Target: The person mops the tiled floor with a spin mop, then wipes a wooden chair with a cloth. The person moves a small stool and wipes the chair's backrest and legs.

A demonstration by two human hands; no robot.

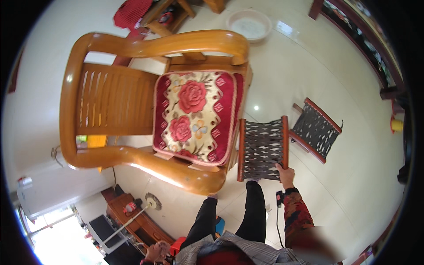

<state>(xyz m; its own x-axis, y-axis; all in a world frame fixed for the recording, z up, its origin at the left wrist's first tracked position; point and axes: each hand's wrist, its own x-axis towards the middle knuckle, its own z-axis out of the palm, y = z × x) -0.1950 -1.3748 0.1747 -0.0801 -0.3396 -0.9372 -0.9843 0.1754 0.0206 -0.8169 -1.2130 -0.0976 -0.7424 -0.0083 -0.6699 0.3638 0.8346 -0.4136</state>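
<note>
My right hand grips the reddish-brown wooden rail of a woven-strap folding stool. Its dark strap seat faces up, in front of my legs and beside the front of a wooden armchair. On the armchair lies a floral seat cushion. A second strap stool is on the floor to the right, close to the first one. At the bottom edge is my left hand, next to a red object; whether it holds anything is unclear.
A pale basin stands on the tiled floor beyond the armchair. At lower left are a long-handled round brush and a wooden cabinet. A black cable hangs near my right arm. Dark-red furniture lines the upper right.
</note>
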